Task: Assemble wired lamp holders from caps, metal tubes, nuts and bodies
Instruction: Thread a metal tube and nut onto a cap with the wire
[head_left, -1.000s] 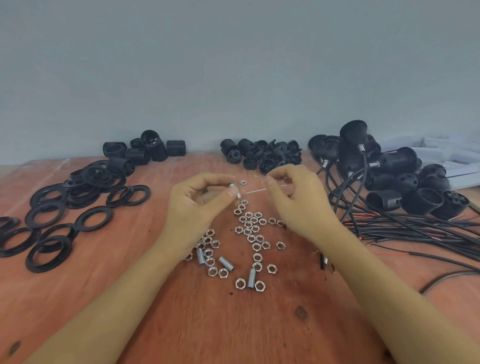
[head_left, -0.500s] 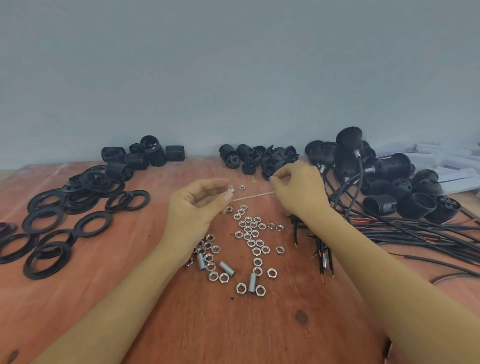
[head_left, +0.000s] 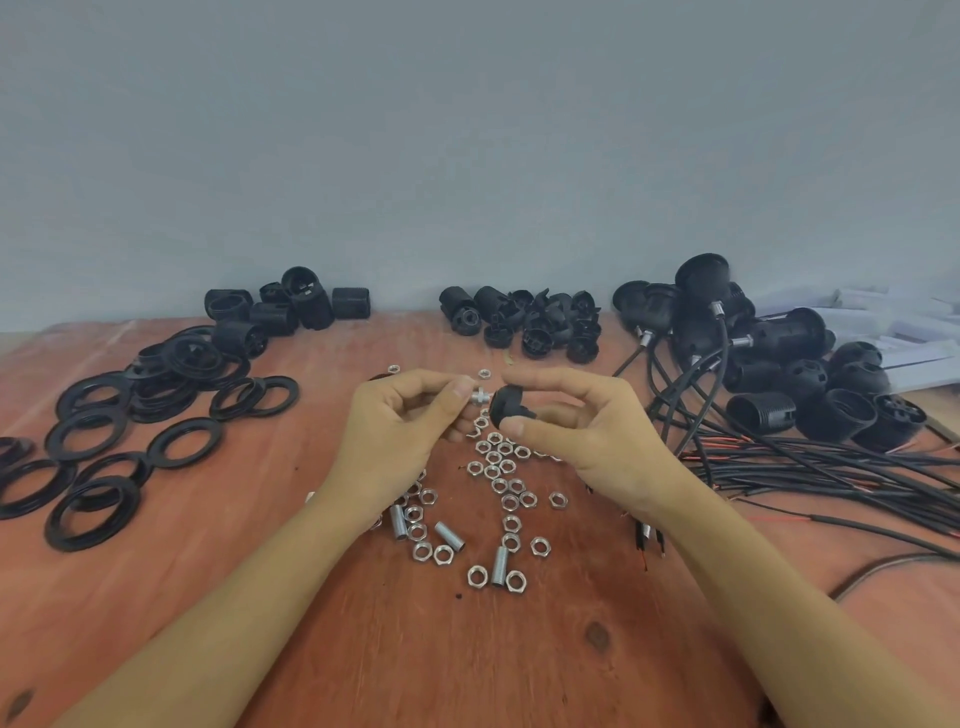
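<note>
Fingertips of the left hand pinch a short silver threaded metal tube. Its other end meets the round black plastic cap, which the right hand grips. Loose silver hex nuts lie just below.

Parts grouped on table
Rings left, nuts centre, caps behind nuts, wired holders right

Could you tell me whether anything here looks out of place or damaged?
Nothing looks damaged. The nuts lie scattered loose across the table, and the wires on the right sprawl in a tangle.
</note>
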